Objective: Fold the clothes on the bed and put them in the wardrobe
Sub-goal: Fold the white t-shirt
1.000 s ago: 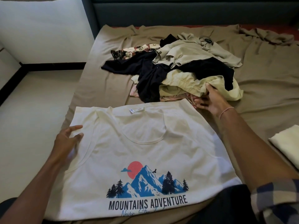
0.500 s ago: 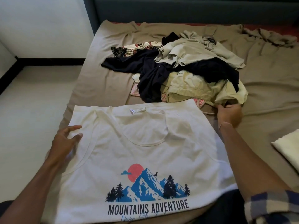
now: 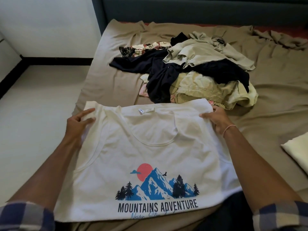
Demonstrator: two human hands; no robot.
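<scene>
Plaid sleeves are showing at both bottom corners, either side of the white T-shirt. The T-shirt is lying spread flat on the near end of the bed sheet, print side up, hem toward the person, collar away (the print reads MOUNTAINS ADVENTURE).

The left hand is pinching the T-shirt's far-left shoulder corner, with fabric caught between its fingers. The right hand is pinching the far-right shoulder corner, thumb on top and fingers curled behind the edge. A bracelet is sitting on that wrist.

A folded cream cloth is lying right of the T-shirt, apart from it. Pale floor is running along left of the T-shirt.

A pile of clothes, unfolded (dark, beige and patterned pieces), is sitting just beyond the T-shirt's collar edge, its near edge meeting that edge. A dark headboard is standing beyond the pile.
</scene>
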